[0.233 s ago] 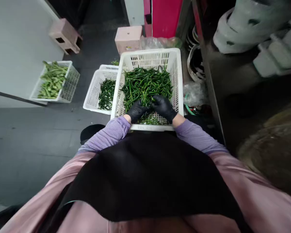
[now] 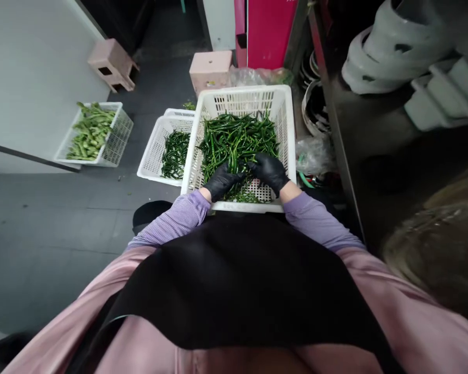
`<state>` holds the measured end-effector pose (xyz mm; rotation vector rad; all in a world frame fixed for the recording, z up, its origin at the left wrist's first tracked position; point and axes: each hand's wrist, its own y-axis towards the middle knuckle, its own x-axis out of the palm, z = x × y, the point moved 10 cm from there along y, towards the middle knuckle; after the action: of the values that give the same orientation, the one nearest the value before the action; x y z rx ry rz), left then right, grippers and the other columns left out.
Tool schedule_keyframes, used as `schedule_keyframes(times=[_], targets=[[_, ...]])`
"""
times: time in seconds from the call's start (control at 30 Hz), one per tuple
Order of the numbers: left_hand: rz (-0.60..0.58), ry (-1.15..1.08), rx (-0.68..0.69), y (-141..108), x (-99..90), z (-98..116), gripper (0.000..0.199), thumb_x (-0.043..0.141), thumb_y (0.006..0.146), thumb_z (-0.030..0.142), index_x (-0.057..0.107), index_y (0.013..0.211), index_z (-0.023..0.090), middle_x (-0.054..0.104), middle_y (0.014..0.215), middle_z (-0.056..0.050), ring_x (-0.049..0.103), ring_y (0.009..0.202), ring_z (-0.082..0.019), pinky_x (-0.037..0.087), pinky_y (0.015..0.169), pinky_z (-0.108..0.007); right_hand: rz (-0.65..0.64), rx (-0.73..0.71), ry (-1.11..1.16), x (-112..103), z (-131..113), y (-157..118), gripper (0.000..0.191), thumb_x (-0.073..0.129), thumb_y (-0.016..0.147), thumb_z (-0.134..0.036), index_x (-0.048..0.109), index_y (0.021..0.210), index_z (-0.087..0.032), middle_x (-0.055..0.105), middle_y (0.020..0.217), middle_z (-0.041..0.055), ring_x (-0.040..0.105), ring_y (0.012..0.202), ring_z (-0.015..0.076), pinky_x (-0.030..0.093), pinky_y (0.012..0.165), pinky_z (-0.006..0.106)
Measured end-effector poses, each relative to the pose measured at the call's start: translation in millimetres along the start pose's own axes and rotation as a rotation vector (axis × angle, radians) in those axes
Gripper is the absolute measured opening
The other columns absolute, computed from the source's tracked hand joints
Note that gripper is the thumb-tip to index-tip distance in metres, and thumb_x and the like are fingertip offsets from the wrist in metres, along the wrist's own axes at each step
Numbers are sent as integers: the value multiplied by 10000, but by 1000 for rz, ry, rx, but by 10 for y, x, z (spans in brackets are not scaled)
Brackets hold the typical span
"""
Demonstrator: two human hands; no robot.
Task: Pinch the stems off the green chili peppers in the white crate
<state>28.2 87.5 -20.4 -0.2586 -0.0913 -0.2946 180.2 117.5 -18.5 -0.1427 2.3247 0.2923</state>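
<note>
Head view shows two black-gloved hands working inside a large white basket (image 2: 249,206), both low in it, toward the person's body. The left hand (image 2: 223,182) has its fingers drawn inward, touching the near edge of the heap of long green peppers (image 2: 237,137). The right hand (image 2: 270,170), just beside it, bends its fingers toward the left one at the same edge; whether either pinches a single pepper cannot be told. The heap spreads beyond both hands, and small green bits (image 2: 244,196) lie between them and the near rim.

Left of the left hand, a smaller white basket (image 2: 148,156) holds dark green peppers (image 2: 175,155); farther left, another basket (image 2: 120,136) carries pale green vegetables (image 2: 91,132) on the grey floor (image 2: 93,223). Past the hands, beyond the large basket, is a pink stool (image 2: 210,65). Crumpled clear plastic (image 2: 314,153) lies right of the right hand.
</note>
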Motion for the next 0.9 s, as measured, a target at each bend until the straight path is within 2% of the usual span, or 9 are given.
schedule_keyframes(times=[0.1, 0.17, 0.23, 0.37, 0.43, 0.57, 0.67, 0.77, 0.9], targets=[[-49, 83, 40, -7, -67, 22, 797, 1078, 585, 555, 821, 1226, 158, 851, 1228, -150, 753, 1235, -360, 558, 1170, -556, -27, 201, 544, 86, 219, 27, 626, 764, 881, -819, 640, 649, -251, 568, 623, -9, 532, 661, 190, 506, 703, 367], [-129, 111, 54, -20, -57, 21, 813, 1060, 614, 594, 821, 1266, 171, 848, 1248, -152, 743, 1261, -371, 550, 1180, -574, -63, 211, 798, 137, 100, 18, 629, 852, 744, -842, 663, 665, -247, 622, 680, -10, 546, 698, 181, 522, 732, 370], [-203, 126, 62, -37, -26, 14, 819, 1046, 635, 612, 820, 1283, 165, 842, 1253, -165, 735, 1281, -384, 548, 1186, -589, -149, 204, 921, 208, -89, -9, 585, 928, 672, -774, 703, 702, -236, 682, 742, 0, 580, 738, 184, 545, 772, 375], [-265, 165, 55, -45, 37, -15, 786, 1046, 630, 598, 834, 1234, 143, 838, 1243, -187, 719, 1323, -408, 543, 1204, -576, -307, 208, 960, 385, -282, -50, 498, 928, 716, -672, 724, 775, -220, 709, 778, 15, 616, 765, 200, 553, 766, 376], [-256, 173, 32, -35, 53, -31, 755, 1038, 623, 624, 845, 1178, 151, 849, 1197, -171, 738, 1282, -401, 564, 1177, -552, -241, 151, 850, 369, -251, -15, 444, 859, 809, -636, 692, 770, -226, 700, 777, 24, 621, 778, 214, 544, 745, 371], [-233, 222, -32, -28, 54, -44, 715, 1001, 657, 696, 852, 1120, 171, 860, 1059, -122, 773, 1153, -370, 621, 1062, -509, -18, -92, 335, 181, -255, 11, 199, 723, 955, -388, 731, 858, -214, 780, 950, 113, 688, 946, 275, 553, 868, 399], [-236, 252, -52, -41, 27, -23, 723, 997, 667, 699, 843, 1125, 162, 860, 1042, -123, 779, 1082, -348, 637, 1018, -506, 51, -75, 138, 65, -139, 12, 236, 715, 984, -413, 743, 873, -208, 786, 964, 137, 695, 964, 292, 539, 888, 408], [-236, 251, -80, -48, -12, -43, 761, 1006, 649, 685, 826, 1146, 138, 856, 1037, -138, 782, 1002, -334, 652, 974, -516, 37, 105, 362, -1, 96, 47, 530, 700, 980, -689, 632, 694, -248, 668, 732, 55, 625, 794, 242, 531, 800, 397], [-259, 283, -101, -43, 44, -109, 776, 1024, 649, 617, 812, 1243, 165, 860, 1125, -130, 782, 1065, -323, 638, 1020, -495, -57, 139, 820, 85, 21, 76, 590, 762, 844, -827, 682, 763, -247, 684, 789, 32, 603, 782, 213, 546, 799, 398]])
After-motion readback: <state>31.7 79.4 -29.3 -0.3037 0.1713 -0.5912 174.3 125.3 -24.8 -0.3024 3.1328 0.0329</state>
